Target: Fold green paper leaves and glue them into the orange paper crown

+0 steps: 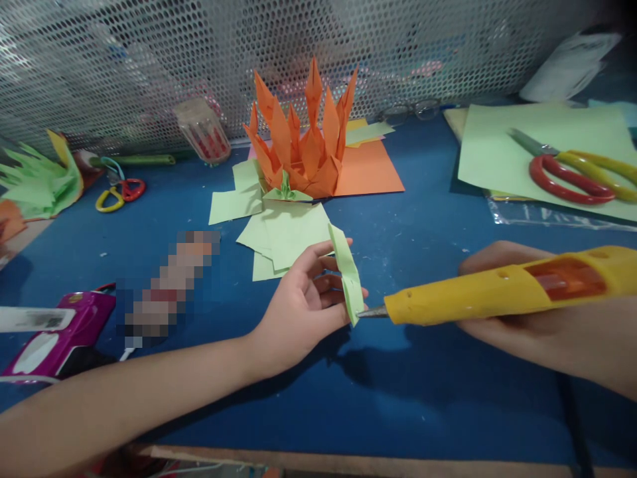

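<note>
My left hand (307, 302) pinches a folded piece of light green paper (346, 269) near its lower end, with the other fingers curled behind it. My right hand (557, 338) is wrapped around a yellow hot glue gun (458, 292), which points left. Its metal tip meets, or nearly meets, the bottom end of the folded paper. Beyond my left hand lie several loose light green paper pieces (291, 229). Behind them stands an orange folded-paper model (303, 143) with tall pointed petals, and a small green folded piece (287, 191) sits at its front.
Scissors with red and yellow handles (572, 182) rest on green sheets (497, 146) at right. Smaller scissors (119, 192), a clear container (203, 133) and a green paper model (42, 176) are at left. A purple device (89, 315) and a blurred-out object (172, 285) lie near my left forearm.
</note>
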`<action>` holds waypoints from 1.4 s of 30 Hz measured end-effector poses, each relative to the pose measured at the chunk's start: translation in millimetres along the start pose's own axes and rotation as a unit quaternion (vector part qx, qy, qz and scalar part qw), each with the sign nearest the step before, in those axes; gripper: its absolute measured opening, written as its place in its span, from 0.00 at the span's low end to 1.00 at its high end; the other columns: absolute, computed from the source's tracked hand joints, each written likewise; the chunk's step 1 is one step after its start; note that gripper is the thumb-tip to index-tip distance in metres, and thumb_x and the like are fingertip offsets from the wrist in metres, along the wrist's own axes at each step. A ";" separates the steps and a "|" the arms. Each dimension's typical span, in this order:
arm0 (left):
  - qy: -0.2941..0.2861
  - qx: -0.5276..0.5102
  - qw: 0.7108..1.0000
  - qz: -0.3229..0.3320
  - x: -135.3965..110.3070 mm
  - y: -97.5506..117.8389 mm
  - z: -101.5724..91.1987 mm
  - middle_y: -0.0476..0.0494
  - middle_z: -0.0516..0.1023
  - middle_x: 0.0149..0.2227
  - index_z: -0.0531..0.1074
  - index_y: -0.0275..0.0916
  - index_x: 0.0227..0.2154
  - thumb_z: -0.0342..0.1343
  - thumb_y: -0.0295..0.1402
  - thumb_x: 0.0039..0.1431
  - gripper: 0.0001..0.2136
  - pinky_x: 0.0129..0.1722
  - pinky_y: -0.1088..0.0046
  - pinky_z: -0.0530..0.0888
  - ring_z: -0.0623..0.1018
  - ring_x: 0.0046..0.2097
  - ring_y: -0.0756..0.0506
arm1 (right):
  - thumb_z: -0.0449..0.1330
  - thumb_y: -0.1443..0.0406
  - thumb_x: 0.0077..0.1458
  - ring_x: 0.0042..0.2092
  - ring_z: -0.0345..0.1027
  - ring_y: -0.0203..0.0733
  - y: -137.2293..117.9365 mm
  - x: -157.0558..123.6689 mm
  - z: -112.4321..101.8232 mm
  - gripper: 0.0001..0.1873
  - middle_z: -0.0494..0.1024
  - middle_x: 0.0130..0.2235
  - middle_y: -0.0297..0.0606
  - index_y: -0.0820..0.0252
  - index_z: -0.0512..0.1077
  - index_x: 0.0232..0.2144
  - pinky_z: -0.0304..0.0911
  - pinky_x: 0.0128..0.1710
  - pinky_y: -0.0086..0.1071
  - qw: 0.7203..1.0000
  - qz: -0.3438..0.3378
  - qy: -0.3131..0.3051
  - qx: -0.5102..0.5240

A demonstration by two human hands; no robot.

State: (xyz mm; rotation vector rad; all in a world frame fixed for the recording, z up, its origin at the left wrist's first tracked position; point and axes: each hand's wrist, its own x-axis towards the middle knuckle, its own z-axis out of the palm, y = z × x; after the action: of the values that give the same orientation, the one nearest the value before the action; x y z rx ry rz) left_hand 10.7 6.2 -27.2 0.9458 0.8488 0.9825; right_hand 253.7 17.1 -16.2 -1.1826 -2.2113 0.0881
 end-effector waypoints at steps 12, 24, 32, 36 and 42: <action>0.002 0.015 1.000 -0.001 -0.2 0.6 0.1 0.51 0.71 0.37 0.67 0.44 0.48 0.69 0.21 0.42 0.29 0.35 0.75 0.76 0.73 0.35 0.51 | 0.55 0.48 0.47 0.16 0.68 0.39 1.1 1.3 1.5 0.16 0.73 0.18 0.28 0.52 0.65 0.24 0.58 0.13 0.29 0.996 0.078 -0.009 -0.035; -0.017 0.010 1.000 0.009 -2.1 -1.6 -1.6 0.51 0.71 0.38 0.67 0.44 0.49 0.68 0.20 0.45 0.28 0.41 0.74 0.76 0.76 0.37 0.52 | 0.53 0.56 0.48 0.18 0.68 0.39 0.6 5.2 1.8 0.08 0.73 0.18 0.28 0.52 0.64 0.24 0.60 0.14 0.29 0.995 0.022 0.016 -0.098; -0.019 0.004 1.000 0.009 -1.9 0.5 0.9 0.52 0.71 0.37 0.67 0.44 0.48 0.67 0.18 0.44 0.28 0.40 0.76 0.77 0.75 0.36 0.53 | 0.51 0.57 0.51 0.18 0.69 0.39 2.5 5.4 1.7 0.08 0.73 0.18 0.28 0.52 0.63 0.25 0.61 0.14 0.28 0.994 0.001 0.015 -0.112; -0.001 0.001 1.000 0.010 -0.2 -0.9 0.6 0.53 0.71 0.38 0.67 0.43 0.48 0.67 0.18 0.44 0.28 0.37 0.78 0.76 0.74 0.35 0.54 | 0.53 0.57 0.53 0.16 0.68 0.35 2.0 5.1 0.8 0.08 0.74 0.18 0.24 0.53 0.64 0.27 0.60 0.12 0.24 0.997 -0.003 0.012 -0.078; -0.002 -0.006 1.000 0.007 1.5 -2.9 -1.9 0.53 0.71 0.39 0.66 0.44 0.49 0.68 0.19 0.43 0.30 0.36 0.78 0.77 0.76 0.36 0.53 | 0.53 0.53 0.58 0.16 0.69 0.33 5.3 -1.3 3.9 0.11 0.75 0.20 0.23 0.52 0.63 0.30 0.60 0.11 0.21 0.998 -0.033 0.008 -0.060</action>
State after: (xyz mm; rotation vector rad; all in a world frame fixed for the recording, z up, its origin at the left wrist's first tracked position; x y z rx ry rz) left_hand 10.3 7.4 -30.8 0.9436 0.8321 0.9961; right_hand 256.0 20.1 -21.8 -1.1686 -2.2665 -0.0819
